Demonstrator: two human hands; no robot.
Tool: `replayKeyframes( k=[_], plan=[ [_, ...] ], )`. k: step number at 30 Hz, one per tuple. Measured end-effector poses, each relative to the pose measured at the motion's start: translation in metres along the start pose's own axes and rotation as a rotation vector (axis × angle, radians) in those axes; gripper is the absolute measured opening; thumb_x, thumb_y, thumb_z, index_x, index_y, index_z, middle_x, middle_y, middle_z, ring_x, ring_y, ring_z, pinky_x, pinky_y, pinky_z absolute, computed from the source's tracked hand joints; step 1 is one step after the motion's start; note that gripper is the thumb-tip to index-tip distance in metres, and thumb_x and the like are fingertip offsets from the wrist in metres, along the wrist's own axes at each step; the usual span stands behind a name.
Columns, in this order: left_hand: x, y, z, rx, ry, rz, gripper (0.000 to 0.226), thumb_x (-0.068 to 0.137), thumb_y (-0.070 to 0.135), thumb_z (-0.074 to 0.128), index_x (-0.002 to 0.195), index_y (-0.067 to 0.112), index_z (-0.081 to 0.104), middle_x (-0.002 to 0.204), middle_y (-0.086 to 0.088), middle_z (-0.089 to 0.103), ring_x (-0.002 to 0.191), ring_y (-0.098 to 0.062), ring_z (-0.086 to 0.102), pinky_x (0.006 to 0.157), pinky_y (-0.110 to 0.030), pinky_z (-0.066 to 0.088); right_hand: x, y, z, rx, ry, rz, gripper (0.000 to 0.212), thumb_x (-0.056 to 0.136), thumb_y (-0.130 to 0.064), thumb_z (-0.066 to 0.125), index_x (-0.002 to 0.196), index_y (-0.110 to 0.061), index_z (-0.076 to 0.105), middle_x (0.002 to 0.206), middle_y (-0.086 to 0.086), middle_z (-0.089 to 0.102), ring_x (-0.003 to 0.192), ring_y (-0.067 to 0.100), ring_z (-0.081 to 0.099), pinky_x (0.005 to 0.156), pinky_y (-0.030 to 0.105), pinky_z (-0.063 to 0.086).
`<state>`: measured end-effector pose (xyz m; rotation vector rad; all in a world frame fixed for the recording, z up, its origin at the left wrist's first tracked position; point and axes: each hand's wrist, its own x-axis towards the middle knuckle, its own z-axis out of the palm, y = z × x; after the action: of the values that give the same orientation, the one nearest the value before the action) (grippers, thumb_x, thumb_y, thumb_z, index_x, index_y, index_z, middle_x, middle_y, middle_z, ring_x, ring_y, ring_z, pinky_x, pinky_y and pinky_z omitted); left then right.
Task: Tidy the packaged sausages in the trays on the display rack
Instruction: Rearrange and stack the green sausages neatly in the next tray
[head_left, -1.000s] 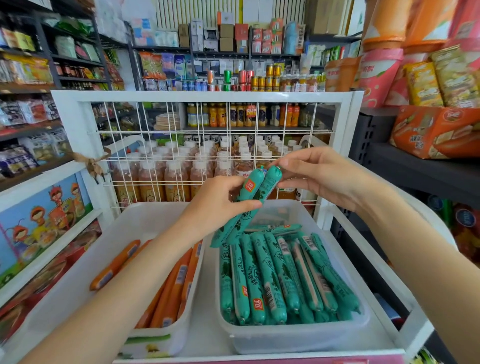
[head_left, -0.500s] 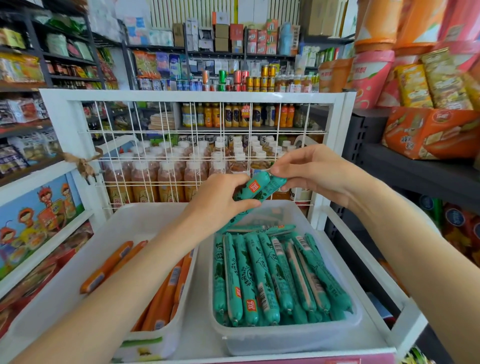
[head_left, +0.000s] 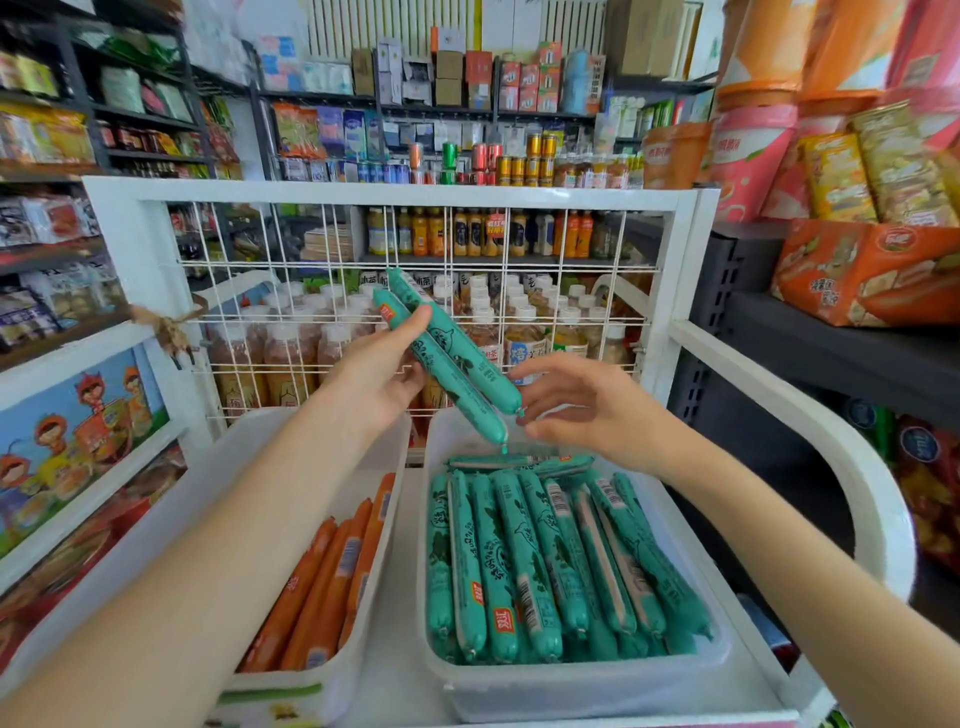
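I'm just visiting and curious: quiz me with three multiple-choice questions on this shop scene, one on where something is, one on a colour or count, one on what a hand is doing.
1. Where do the orange sausages lie?
A. In the left tray
B. In the right tray
C. On the wire grid

2. How many green sausages are held up in the air?
A. One
B. Two
C. Five

3. What is the right hand doing?
A. Gripping a bottle
B. Resting flat in the tray
C. Open beside the lower tips of the held sausages

Answers:
1 A, the orange sausages fill the left tray.
2 B, the left hand holds two green sausages.
3 C, the right hand has relaxed fingers, gripping nothing.
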<state>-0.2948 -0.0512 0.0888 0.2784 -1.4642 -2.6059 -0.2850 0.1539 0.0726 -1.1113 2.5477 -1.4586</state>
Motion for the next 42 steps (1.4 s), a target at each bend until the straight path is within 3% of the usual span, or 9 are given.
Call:
replayKeyframes(
  k=[4,10,15,18,22,24,28,36,42],
  plan=[
    [0.006,0.000,0.000,-0.040,0.018,-0.001,0.010,0.082,0.017,0.066,0.085,0.010,0.059,0.086,-0.004,0.063,0.089,-0.013,0.058,0.063,-0.022,0.053,0.007,-0.003,0.002,-0.008,0.087,-0.063,0.037,0.075,0.000,0.071,0.102,-0.022,0.058,0.091,0.001,0.069,0.084,0.010,0.067,0.084,0.024,0.054],
    [0.010,-0.001,0.000,-0.021,0.041,0.007,0.014,0.081,0.017,0.067,0.089,0.009,0.058,0.088,-0.005,0.062,0.089,-0.013,0.057,0.075,-0.023,0.054,0.009,0.002,0.007,-0.129,0.119,-0.174,0.031,0.075,-0.001,0.071,0.101,-0.016,0.060,0.088,-0.001,0.067,0.081,0.007,0.066,0.082,0.022,0.054],
    [0.008,0.000,0.003,-0.033,0.033,0.020,0.010,0.082,0.016,0.067,0.085,0.010,0.059,0.084,-0.004,0.063,0.081,-0.011,0.058,0.050,-0.018,0.052,0.008,0.001,0.004,-0.137,0.135,-0.222,0.030,0.078,0.000,0.068,0.095,-0.023,0.061,0.090,-0.005,0.068,0.085,0.006,0.067,0.084,0.024,0.054],
    [0.008,0.001,0.006,-0.019,0.031,0.032,0.009,0.082,0.015,0.066,0.084,0.010,0.059,0.086,-0.004,0.063,0.082,-0.011,0.059,0.061,-0.020,0.055,0.007,0.005,0.006,-0.216,0.133,-0.223,0.031,0.079,-0.004,0.069,0.104,-0.020,0.057,0.092,-0.008,0.065,0.087,0.005,0.064,0.084,0.022,0.053],
    [0.011,0.002,0.010,0.020,0.030,0.073,0.013,0.082,0.015,0.067,0.091,0.010,0.059,0.092,-0.004,0.065,0.086,-0.012,0.061,0.069,-0.020,0.055,0.003,0.012,0.014,-0.464,0.061,-0.201,0.064,0.076,-0.025,0.073,0.130,-0.022,0.039,0.121,-0.008,0.050,0.097,0.002,0.049,0.085,0.017,0.046],
    [0.013,0.002,0.014,0.039,0.037,0.084,0.015,0.081,0.016,0.068,0.091,0.009,0.058,0.093,-0.005,0.065,0.092,-0.015,0.061,0.075,-0.023,0.055,0.003,0.015,0.019,-0.491,0.099,-0.223,0.069,0.076,-0.028,0.074,0.132,-0.023,0.035,0.124,-0.008,0.047,0.097,0.003,0.047,0.086,0.020,0.045],
    [0.013,0.003,0.020,0.083,0.034,0.101,0.012,0.081,0.016,0.068,0.086,0.009,0.059,0.089,-0.005,0.065,0.088,-0.015,0.061,0.068,-0.023,0.056,0.004,0.018,0.021,-0.487,0.198,-0.257,0.063,0.074,-0.025,0.075,0.127,-0.017,0.041,0.114,-0.005,0.053,0.095,0.016,0.056,0.086,0.031,0.050],
    [0.008,0.001,0.023,0.169,0.033,0.120,0.008,0.082,0.014,0.066,0.082,0.010,0.059,0.087,-0.003,0.064,0.079,-0.012,0.060,0.055,-0.019,0.052,0.001,0.020,0.018,-0.407,0.192,-0.318,0.044,0.078,-0.003,0.069,0.119,-0.007,0.053,0.102,0.003,0.065,0.091,0.003,0.058,0.088,0.005,0.042],
    [0.013,0.001,0.019,0.107,0.036,0.059,0.012,0.081,0.016,0.068,0.086,0.009,0.058,0.087,-0.004,0.064,0.080,-0.013,0.059,0.052,-0.018,0.053,-0.003,0.010,0.013,-0.155,0.078,-0.140,0.058,0.079,-0.001,0.068,0.125,-0.027,0.045,0.108,-0.013,0.054,0.090,0.002,0.063,0.085,0.015,0.050]
  ],
)
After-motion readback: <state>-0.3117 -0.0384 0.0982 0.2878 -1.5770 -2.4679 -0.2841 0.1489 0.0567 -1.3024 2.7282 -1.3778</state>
